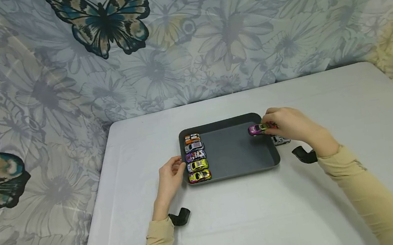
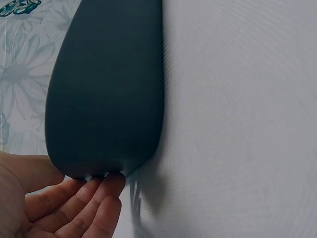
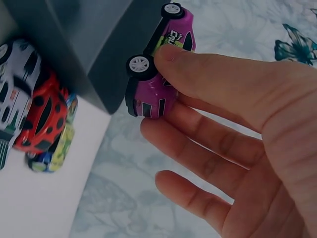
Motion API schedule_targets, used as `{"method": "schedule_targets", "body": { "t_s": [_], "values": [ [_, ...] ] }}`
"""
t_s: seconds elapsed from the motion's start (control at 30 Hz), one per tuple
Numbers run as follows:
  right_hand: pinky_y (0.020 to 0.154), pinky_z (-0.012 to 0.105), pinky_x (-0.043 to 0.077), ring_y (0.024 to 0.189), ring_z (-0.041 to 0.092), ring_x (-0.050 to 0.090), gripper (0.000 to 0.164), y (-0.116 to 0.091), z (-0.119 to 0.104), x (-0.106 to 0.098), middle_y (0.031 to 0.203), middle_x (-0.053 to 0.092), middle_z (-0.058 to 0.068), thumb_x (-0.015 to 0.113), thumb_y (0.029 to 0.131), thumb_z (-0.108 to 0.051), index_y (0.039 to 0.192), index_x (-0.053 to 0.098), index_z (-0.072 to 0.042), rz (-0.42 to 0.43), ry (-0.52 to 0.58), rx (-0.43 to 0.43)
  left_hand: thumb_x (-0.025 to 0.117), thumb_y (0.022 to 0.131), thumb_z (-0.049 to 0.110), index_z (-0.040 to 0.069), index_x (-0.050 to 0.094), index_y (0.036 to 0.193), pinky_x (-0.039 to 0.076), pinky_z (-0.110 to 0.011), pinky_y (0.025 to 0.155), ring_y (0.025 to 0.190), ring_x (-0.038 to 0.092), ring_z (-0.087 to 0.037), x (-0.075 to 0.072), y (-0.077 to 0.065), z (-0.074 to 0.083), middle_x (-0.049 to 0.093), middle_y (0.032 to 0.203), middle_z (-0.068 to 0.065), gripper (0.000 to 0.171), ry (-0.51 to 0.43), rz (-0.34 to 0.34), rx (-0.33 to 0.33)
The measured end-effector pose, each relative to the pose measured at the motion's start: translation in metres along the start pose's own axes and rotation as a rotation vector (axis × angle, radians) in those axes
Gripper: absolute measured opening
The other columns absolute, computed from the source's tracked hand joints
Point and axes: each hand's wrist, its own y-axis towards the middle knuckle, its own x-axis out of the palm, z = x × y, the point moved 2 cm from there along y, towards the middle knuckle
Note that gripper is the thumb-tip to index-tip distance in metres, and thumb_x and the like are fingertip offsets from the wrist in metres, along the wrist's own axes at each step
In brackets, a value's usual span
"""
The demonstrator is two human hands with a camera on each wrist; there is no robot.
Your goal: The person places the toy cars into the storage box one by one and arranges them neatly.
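Observation:
My right hand (image 1: 290, 123) pinches a purple toy car (image 1: 257, 130) above the right end of a dark grey tray (image 1: 241, 166). In the right wrist view, the thumb lies along the side of the purple toy car (image 3: 148, 94), with fingertips on its other side and its white-spoked wheels showing. My left hand (image 1: 171, 175) holds the tray's left edge; in the left wrist view its thumb and fingertips meet the tray's end wall (image 2: 109, 99). Along the left inside of the tray stand several toy cars in a column, from an orange one (image 1: 192, 138) to a yellow one (image 1: 200, 175).
Beside the tray's right side lies a white toy car (image 1: 280, 140). The right wrist view also shows a red black-spotted car (image 3: 45, 116) and a yellow-and-blue one (image 3: 58, 151) there. A white cloth (image 1: 233, 218) covers the table, and a butterfly-patterned curtain (image 1: 173, 71) hangs behind.

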Motion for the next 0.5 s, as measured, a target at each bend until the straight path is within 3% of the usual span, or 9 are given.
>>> {"method": "schedule_targets", "body": {
  "t_s": [0.5],
  "values": [
    [0.059, 0.032, 0.047, 0.068, 0.016, 0.056, 0.016, 0.027, -0.005, 0.018, 0.084, 0.059, 0.003, 0.075, 0.077, -0.009, 0.091, 0.069, -0.006, -0.019, 0.034, -0.041, 0.059, 0.09, 0.005, -0.006, 0.059, 0.114, 0.055, -0.029, 0.071, 0.082, 0.064, -0.024, 0.0, 0.0, -0.002, 0.063, 0.095, -0.016, 0.026, 0.006, -0.004, 0.012]
  ]
}}
